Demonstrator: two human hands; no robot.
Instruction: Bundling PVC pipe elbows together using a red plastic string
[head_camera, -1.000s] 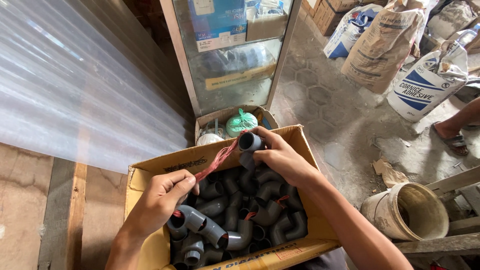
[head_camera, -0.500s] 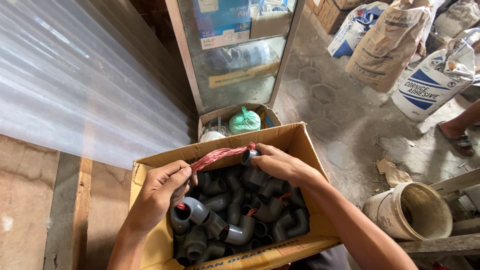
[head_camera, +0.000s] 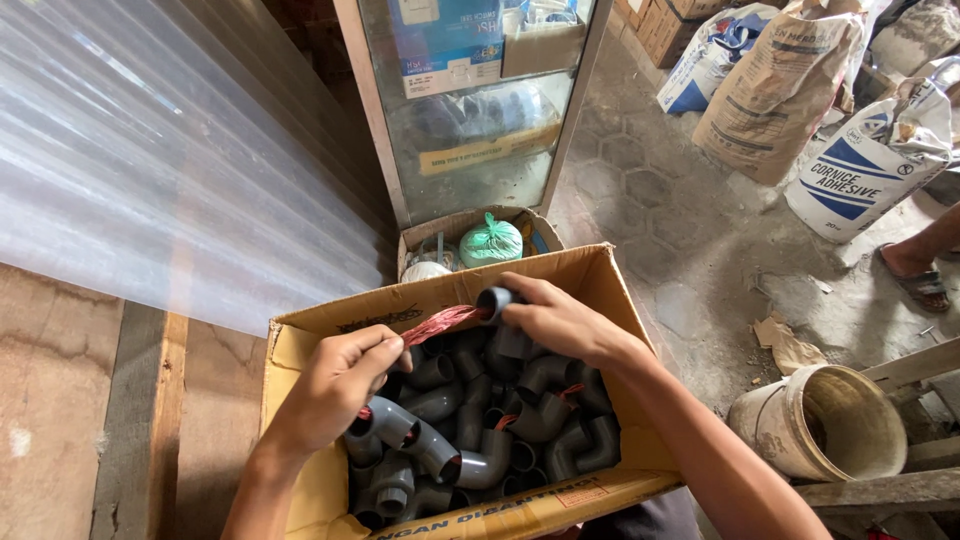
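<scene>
From the head view, beyond my hands there is a smaller round box (head_camera: 455, 232) with a green tied bag (head_camera: 491, 241) in it, just behind the far wall of the cardboard box (head_camera: 575, 275). Further behind stands a glass cabinet (head_camera: 470, 100). To the left of my left hand lies a translucent corrugated sheet (head_camera: 150, 170) on wooden boards. To the right of my right arm, on the stone floor, I see a dirty bucket (head_camera: 835, 420), paper sacks (head_camera: 790, 85) and another person's foot in a sandal (head_camera: 915, 280).

My left hand (head_camera: 335, 385) is closed around one end of a red plastic string (head_camera: 440, 323), and it rests over the grey pipe elbows (head_camera: 500, 410) that fill the box. My right hand (head_camera: 560, 322) pinches one grey elbow fitting (head_camera: 494, 302) near the far wall of the box, above the others. The string runs tight between both hands and goes into the open mouth of this fitting. The fitting is dark grey, short and bent, with a round opening; my fingers hide most of it.
</scene>
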